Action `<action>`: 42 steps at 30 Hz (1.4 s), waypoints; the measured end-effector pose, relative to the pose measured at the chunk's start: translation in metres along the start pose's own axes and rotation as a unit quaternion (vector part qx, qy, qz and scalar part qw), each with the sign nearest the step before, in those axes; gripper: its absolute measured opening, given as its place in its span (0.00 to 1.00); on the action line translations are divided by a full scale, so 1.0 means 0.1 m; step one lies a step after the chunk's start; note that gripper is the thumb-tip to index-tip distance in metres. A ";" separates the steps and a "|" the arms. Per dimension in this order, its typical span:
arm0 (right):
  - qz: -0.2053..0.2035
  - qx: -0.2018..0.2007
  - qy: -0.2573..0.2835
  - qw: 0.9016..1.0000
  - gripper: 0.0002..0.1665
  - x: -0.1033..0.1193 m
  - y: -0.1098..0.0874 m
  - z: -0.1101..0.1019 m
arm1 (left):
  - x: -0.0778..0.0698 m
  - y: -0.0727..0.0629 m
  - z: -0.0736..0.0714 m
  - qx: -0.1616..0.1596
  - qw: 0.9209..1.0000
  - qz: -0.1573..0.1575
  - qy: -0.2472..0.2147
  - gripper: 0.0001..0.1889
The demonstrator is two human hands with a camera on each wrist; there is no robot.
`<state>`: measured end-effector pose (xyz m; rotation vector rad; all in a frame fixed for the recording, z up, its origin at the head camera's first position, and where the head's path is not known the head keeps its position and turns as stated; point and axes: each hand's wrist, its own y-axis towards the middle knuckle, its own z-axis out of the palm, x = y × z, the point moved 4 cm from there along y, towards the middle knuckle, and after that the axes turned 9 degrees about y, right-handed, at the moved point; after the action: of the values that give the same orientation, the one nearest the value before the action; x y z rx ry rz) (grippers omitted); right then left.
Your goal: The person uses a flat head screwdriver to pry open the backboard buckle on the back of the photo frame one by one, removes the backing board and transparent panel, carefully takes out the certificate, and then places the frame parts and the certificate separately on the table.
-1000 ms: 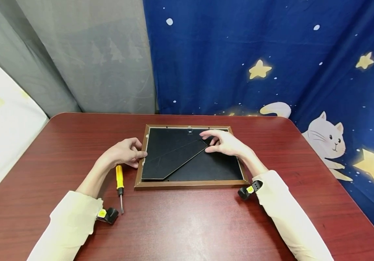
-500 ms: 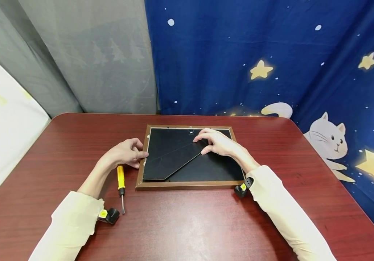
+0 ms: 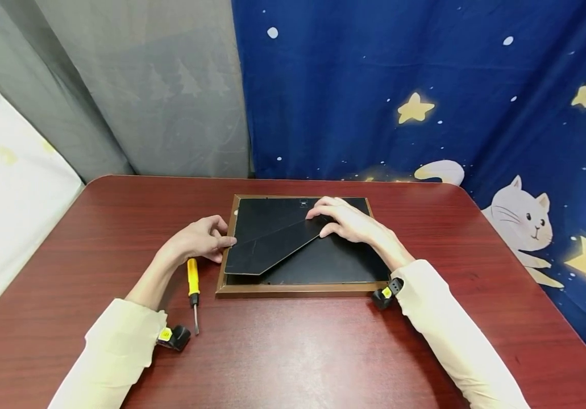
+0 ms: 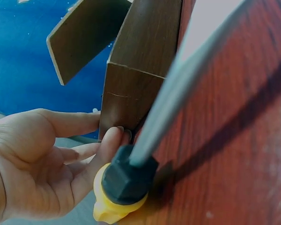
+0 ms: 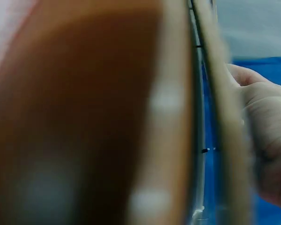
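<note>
A brown picture frame (image 3: 293, 290) lies face down on the table in the head view. Its black backing board (image 3: 272, 210) carries a long black easel stand (image 3: 267, 253) set diagonally. My left hand (image 3: 202, 237) pinches the frame's left rail, thumb on top. In the left wrist view the left hand (image 4: 42, 159) grips near the frame's corner (image 4: 126, 93), and the stand's angled foot (image 4: 79, 42) juts above it. My right hand (image 3: 349, 220) pinches the stand's upper end between thumb and fingers. The right wrist view shows a blurred board edge (image 5: 225, 122) apart from the frame, beside the right hand (image 5: 271, 131).
A screwdriver with a yellow handle (image 3: 192, 276) lies left of the frame, close to my left forearm. The reddish-brown table (image 3: 293, 352) reaches back to a grey curtain (image 3: 170, 102) and a blue star-patterned curtain (image 3: 333, 85).
My right hand has moved left onto the stand's upper end and taken hold. The stand's foot has risen, and the backing now covers the frame's far inner edge. The left hand stays put.
</note>
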<state>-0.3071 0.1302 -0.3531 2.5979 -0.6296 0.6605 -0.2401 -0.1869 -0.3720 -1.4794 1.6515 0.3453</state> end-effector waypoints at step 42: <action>0.193 -0.131 0.076 0.969 0.19 -0.14 -0.64 -0.47 | -0.01 0.01 0.02 0.005 1.000 -0.013 0.003 0.24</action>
<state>-0.3018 0.2094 -0.3380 2.1753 -1.1069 0.8208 -0.2399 -0.1845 -0.3727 -1.4945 1.6343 0.3191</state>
